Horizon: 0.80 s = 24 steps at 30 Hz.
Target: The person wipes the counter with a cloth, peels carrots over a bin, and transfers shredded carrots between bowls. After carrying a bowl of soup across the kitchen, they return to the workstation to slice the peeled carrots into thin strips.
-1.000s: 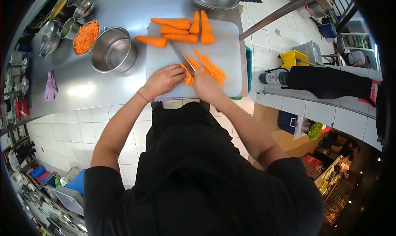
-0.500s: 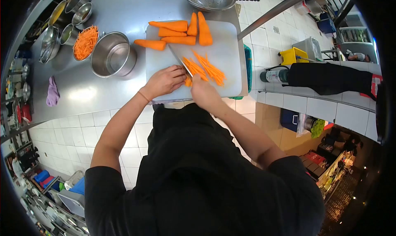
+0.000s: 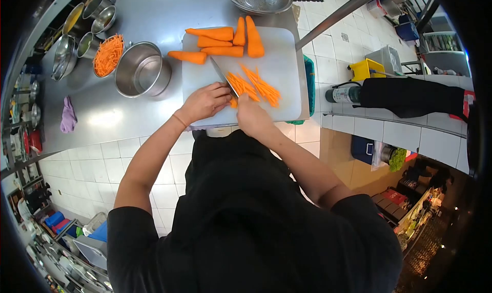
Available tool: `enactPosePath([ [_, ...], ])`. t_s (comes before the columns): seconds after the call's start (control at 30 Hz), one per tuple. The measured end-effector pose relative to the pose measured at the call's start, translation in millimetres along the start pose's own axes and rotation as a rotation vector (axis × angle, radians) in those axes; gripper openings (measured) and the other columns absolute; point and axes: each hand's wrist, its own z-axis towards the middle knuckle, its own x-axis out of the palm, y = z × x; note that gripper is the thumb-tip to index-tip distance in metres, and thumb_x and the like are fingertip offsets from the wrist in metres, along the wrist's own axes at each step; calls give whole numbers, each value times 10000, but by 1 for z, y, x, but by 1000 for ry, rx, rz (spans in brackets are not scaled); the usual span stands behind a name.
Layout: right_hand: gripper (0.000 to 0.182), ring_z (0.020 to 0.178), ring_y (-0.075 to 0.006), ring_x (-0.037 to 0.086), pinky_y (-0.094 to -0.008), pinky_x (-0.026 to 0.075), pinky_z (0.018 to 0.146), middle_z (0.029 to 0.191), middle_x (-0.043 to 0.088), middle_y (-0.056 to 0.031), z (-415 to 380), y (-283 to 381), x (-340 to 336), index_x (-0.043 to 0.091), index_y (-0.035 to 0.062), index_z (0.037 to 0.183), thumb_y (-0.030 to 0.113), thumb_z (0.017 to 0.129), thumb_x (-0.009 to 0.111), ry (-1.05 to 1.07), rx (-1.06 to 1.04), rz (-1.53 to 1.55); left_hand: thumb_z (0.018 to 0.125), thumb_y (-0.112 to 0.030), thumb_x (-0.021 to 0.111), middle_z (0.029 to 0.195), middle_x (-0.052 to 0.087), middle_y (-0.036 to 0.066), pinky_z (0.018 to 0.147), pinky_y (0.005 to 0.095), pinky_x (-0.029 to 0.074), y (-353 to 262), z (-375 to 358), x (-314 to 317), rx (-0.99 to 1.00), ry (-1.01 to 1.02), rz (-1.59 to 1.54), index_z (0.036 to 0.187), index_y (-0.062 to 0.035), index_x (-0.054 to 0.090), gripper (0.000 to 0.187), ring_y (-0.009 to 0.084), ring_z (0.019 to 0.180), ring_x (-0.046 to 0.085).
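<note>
Your right hand (image 3: 252, 114) grips knife (image 3: 224, 74), blade pointing 11 o'clock. Left hand (image 3: 205, 101) pins carrot piece (image 3: 233, 101) on cutting board (image 3: 279, 62), at its 3 o'clock, touching the blade.

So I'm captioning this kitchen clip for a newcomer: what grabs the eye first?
The bright orange: whole peeled carrots lie along the far edge of the white cutting board, with cut sticks fanned mid-board. At the near edge, the right hand works a knife beside the left hand. Left of the board sits a bowl of shredded carrot.
</note>
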Motion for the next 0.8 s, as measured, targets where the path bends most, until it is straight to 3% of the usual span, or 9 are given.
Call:
enactPosePath([
  [0.03,208,923,-460,680,-530,543,794,936,672,-323,8,-5,4,519,-82,1058,65,917,470,1,8,-21,842,-120,715,1116,647,64,894,353,539,-2,0,0,-17,-8,-1,1040,-49,689,212,263,1115,591],
  [0.13,202,909,-462,682,-539,537,782,927,670,-329,20,-17,-14,501,-74,1060,55,914,449,53,-51,-35,824,-85,703,1122,643,62,908,346,539,-2,-3,-1,-48,49,-19,1057,-52,686,236,254,1130,585],
  [0.17,208,809,-491,664,-564,516,724,850,652,-338,22,-30,-11,478,-88,1045,82,926,492,28,-85,-42,824,-85,703,1122,643,62,908,346,539,0,-1,-3,-41,42,-7,1057,-52,686,236,254,1130,585],
  [0.27,199,814,-472,675,-558,518,729,860,663,-328,9,-12,-35,480,-90,1046,57,913,483,126,-2,-123,785,-39,682,1142,639,58,928,331,536,-2,-10,0,-91,52,30,1061,-44,687,276,249,1142,581],
  [0.47,187,830,-437,704,-515,559,723,879,690,-295,2,23,-58,501,-77,1034,49,895,491,247,-52,-223,758,-19,626,1139,649,34,922,325,534,2,-10,-2,-69,60,17,1061,-49,692,312,220,1121,583],
  [0.57,188,811,-432,706,-504,570,703,858,687,-293,-9,31,-61,496,-72,1041,48,896,500,209,-126,-272,758,-23,623,1114,670,29,933,320,526,1,-7,-4,-36,20,83,1040,-48,698,293,206,1102,595],
  [0.7,202,815,-410,714,-495,576,695,846,690,-280,1,13,-22,494,-77,1053,57,903,501,197,-48,-221,748,-22,617,1091,682,26,939,316,521,4,-7,-3,-43,11,64,1018,-49,703,285,199,1081,607],
  [0.8,201,780,-450,687,-543,539,698,820,670,-300,11,11,-20,483,-81,1051,41,891,483,123,-2,-110,735,-6,622,1092,684,33,928,315,530,5,-9,0,-38,15,34,1011,-44,706,291,205,1073,613],
])
